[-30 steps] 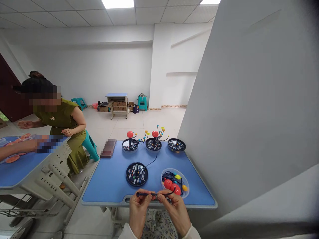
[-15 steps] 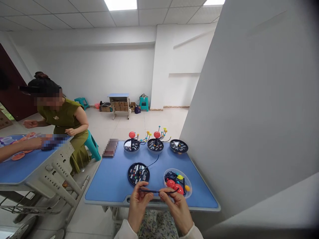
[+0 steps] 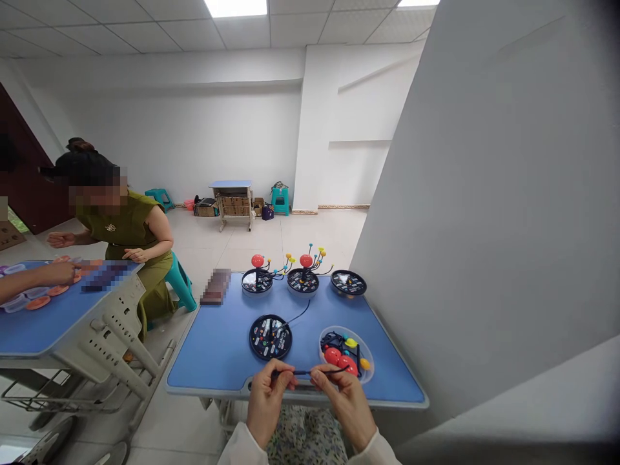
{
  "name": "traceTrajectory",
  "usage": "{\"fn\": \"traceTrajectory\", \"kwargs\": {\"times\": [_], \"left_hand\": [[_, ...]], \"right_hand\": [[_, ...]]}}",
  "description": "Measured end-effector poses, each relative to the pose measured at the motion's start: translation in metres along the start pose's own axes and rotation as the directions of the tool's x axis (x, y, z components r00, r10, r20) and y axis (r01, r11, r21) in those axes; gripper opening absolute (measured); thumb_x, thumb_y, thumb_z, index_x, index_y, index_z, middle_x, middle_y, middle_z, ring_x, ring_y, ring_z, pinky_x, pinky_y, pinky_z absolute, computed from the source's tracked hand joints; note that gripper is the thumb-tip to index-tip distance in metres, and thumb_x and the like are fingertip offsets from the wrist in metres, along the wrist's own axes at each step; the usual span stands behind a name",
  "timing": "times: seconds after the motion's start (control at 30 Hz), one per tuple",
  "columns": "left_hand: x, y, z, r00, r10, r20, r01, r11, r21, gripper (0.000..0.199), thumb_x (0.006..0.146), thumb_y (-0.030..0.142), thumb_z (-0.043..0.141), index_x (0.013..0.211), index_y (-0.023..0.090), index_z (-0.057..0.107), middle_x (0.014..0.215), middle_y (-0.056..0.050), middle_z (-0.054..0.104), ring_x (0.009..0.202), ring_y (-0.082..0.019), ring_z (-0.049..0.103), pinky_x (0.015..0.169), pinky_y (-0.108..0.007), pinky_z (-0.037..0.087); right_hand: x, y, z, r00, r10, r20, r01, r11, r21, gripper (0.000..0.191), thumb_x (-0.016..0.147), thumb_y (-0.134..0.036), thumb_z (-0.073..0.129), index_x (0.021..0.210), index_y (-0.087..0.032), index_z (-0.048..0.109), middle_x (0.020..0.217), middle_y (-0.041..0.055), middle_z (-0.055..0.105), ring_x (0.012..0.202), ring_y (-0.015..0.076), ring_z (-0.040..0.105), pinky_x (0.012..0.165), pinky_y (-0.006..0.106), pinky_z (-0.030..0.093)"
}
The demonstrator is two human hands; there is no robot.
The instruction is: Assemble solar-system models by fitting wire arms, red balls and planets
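Note:
Between my two hands runs a thin black rod [image 3: 303, 372], held level over the near edge of the desk. My left hand [image 3: 267, 395] pinches its left part, and my right hand [image 3: 345, 402] pinches the right part, where a curved end sticks out past the fingers. Just beyond my left hand lies a round black base [image 3: 270, 337] with printed labels and a thin arm reaching up to the right. Beside my right hand sits a clear plastic bowl [image 3: 371, 361] with red balls [image 3: 347, 365], yellow and blue pieces and black parts.
Along the desk's [image 3: 213, 361] far side stand two assembled planet models [image 3: 258, 281] [image 3: 303, 281] and another black disc [image 3: 349, 283]. A blurred brown item [image 3: 216, 287] lies at the left corner. A grey wall [image 3: 484, 245] rises on the right. A person [image 3: 121, 226] sits at another desk.
My left fingers have closed further around the left part of the rod. My right hand keeps its pinch. At the other desk, a reaching hand has shifted.

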State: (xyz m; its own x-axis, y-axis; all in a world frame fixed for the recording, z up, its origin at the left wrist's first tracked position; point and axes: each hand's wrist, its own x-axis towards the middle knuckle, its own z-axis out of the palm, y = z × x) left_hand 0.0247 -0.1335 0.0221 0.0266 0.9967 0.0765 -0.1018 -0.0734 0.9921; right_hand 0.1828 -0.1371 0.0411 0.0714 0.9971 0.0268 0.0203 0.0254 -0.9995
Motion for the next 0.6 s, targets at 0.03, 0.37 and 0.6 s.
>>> {"fn": "traceTrajectory", "kwargs": {"times": [0.03, 0.37, 0.6], "left_hand": [[0.001, -0.001, -0.001, 1.0, 0.004, 0.017, -0.004, 1.0, 0.007, 0.028, 0.078, 0.045, 0.062, 0.075, 0.017, 0.065, 0.063, -0.003, 0.067, 0.062, -0.016, 0.061, 0.062, -0.024, 0.048], [0.007, -0.013, -0.01, 0.997, 0.04, 0.065, -0.044, 0.997, 0.06, 0.029, 0.079, 0.045, 0.061, 0.075, 0.017, 0.066, 0.062, -0.003, 0.067, 0.062, -0.016, 0.06, 0.062, -0.024, 0.047], [0.02, -0.004, -0.014, 0.999, 0.021, -0.028, -0.023, 0.999, -0.045, 0.034, 0.076, 0.048, 0.062, 0.092, 0.019, 0.063, 0.078, -0.004, 0.069, 0.073, -0.018, 0.065, 0.072, -0.028, 0.05]], "right_hand": [[0.0, -0.001, 0.0, 1.0, 0.008, 0.007, -0.008, 1.0, 0.004, 0.043, 0.065, -0.058, 0.072, 0.064, -0.015, 0.071, 0.063, 0.0045, 0.063, 0.061, 0.0171, 0.055, 0.059, 0.027, 0.047], [0.004, -0.004, 0.003, 0.997, 0.075, 0.021, -0.076, 0.996, 0.04, 0.049, 0.057, -0.063, 0.074, 0.065, -0.014, 0.071, 0.058, 0.0044, 0.064, 0.058, 0.0186, 0.057, 0.054, 0.028, 0.047], [0.021, -0.013, 0.015, 0.999, 0.028, -0.016, -0.028, 0.999, 0.034, 0.049, 0.059, -0.064, 0.071, 0.063, -0.016, 0.067, 0.058, 0.0039, 0.064, 0.057, 0.0189, 0.06, 0.059, 0.03, 0.05]]}}
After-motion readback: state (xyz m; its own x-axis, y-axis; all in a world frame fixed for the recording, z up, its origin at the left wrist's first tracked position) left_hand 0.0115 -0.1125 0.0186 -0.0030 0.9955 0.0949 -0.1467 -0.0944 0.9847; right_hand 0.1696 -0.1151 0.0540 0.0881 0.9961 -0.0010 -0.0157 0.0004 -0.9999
